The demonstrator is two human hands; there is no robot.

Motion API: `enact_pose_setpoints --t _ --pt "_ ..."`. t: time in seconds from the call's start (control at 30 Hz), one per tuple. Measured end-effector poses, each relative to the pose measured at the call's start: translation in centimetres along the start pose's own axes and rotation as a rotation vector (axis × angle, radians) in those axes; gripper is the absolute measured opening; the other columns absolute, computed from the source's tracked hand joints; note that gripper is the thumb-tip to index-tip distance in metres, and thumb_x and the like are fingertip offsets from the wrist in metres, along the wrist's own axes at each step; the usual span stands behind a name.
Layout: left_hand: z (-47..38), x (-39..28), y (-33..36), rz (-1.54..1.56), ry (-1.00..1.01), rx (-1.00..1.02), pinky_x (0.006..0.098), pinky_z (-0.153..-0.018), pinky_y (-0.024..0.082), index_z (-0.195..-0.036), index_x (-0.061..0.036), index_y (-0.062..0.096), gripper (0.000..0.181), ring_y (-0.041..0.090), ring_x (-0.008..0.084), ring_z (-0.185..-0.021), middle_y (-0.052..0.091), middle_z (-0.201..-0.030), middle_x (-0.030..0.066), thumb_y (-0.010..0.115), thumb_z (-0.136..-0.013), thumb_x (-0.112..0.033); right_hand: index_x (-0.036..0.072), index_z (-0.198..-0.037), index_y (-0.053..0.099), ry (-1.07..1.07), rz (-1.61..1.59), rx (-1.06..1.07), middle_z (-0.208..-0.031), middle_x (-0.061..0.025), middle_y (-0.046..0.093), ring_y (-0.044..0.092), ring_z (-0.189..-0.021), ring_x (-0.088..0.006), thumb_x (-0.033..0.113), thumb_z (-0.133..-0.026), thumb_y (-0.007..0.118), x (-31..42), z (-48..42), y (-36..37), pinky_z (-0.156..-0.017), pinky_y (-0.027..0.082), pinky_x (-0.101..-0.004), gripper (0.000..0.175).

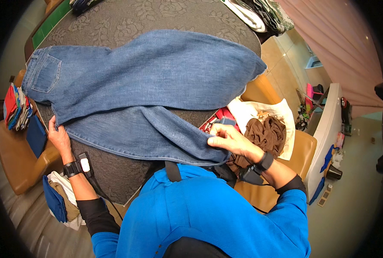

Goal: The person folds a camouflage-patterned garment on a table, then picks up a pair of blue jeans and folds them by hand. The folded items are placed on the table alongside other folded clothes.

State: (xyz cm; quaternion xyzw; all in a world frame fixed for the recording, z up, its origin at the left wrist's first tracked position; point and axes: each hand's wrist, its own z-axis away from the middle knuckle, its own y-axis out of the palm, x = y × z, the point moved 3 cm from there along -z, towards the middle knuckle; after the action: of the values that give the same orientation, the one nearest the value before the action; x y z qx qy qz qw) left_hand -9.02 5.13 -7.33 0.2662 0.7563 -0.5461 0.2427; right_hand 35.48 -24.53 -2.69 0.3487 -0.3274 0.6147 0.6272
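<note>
A pair of blue denim jeans (pixel 165 71) lies sideways across the dark, flower-patterned tablecloth (pixel 120 30), its waistband and back pocket at the left and its legs running right. One leg lies farther from me; the nearer one is partly under it and has a fold across it. With my left hand (pixel 59 137) I pinch the denim edge near the crotch. My right hand (pixel 228 140) grips the nearer leg's lower end between thumb and fingers, close to the table's near right edge. Straps with small devices sit on both wrists.
Folded clothes (pixel 14 108) are stacked on a tan chair (pixel 23 161) at the left, with another folded pile (pixel 60 196) nearer me. At the right, a brown crumpled cloth (pixel 267 135) and a cream cloth (pixel 289 129) lie on a chair. Folded garments (pixel 259 16) rest at the far right corner.
</note>
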Motion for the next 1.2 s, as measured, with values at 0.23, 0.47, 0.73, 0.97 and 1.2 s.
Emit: enact_pose_setpoints --t 0.23,0.47,0.73,0.97,1.2 --pt "-0.5 0.7 0.4 -0.011 -0.002 -0.004 0.0289 -0.084 0.045 -0.114 0.0007 0.06 0.038 0.06 0.0186 -0.093 0.066 -0.103 0.0112 0.047 -0.078 0.002 0.011 -0.073 0.053 0.054 -0.112 -0.004 -0.066 0.006 0.05 0.045 -0.058 -0.0086 0.022 -0.082 0.068 -3.6 -2.4 -0.6 -0.051 0.034 -0.0229 0.02" --pt "-0.1 0.0 -0.2 -0.014 0.003 -0.029 0.0286 -0.084 0.045 -0.112 0.0006 0.06 0.038 0.06 0.0179 -0.092 0.066 -0.102 0.01 0.046 -0.077 0.005 0.004 -0.086 0.055 -0.654 0.82 -0.587 -0.071 -0.0099 0.058 0.059 -0.059 -0.0242 0.003 -0.074 0.07 4.6 -0.3 -2.5 -0.054 0.046 -0.0306 0.018" --pt "-0.4 0.6 0.0 -0.029 -0.001 -0.015 0.0283 -0.084 0.045 -0.11 0.0006 0.06 0.038 0.06 0.0185 -0.092 0.066 -0.1 0.0099 0.046 -0.075 0.005 -0.001 -0.091 0.064 -0.064 0.236 -0.315 -0.079 -0.0033 0.065 0.058 -0.074 -0.0117 0.02 -0.084 0.066 -8.5 -4.5 -4.9 -0.068 0.047 -0.0299 0.023" --pt "-0.4 0.7 0.2 -0.007 -0.02 0.008 0.0278 -0.085 0.044 -0.111 0.001 0.06 0.035 0.06 0.0172 -0.093 0.066 -0.101 0.0086 0.048 -0.079 0.004 -0.003 -0.107 0.063 0.098 -0.035 -0.201 -0.1 -0.0064 0.067 0.059 -0.092 -0.0126 0.018 -0.085 0.065 -10.5 -6.8 -6.2 -0.086 0.045 -0.029 0.031" --pt "-0.6 1.2 -0.2 -0.006 -0.023 0.013 0.0278 -0.084 0.044 -0.11 0.0019 0.059 0.03 0.059 0.017 -0.092 0.066 -0.1 0.0083 0.05 -0.082 0.003 0.0 -0.093 0.06 -0.041 -1.088 -0.343 -0.086 -0.0155 0.065 0.063 -0.083 -0.0254 0.028 -0.086 0.064 -12.4 -7.7 -7.7 -0.08 0.051 -0.0374 0.029"
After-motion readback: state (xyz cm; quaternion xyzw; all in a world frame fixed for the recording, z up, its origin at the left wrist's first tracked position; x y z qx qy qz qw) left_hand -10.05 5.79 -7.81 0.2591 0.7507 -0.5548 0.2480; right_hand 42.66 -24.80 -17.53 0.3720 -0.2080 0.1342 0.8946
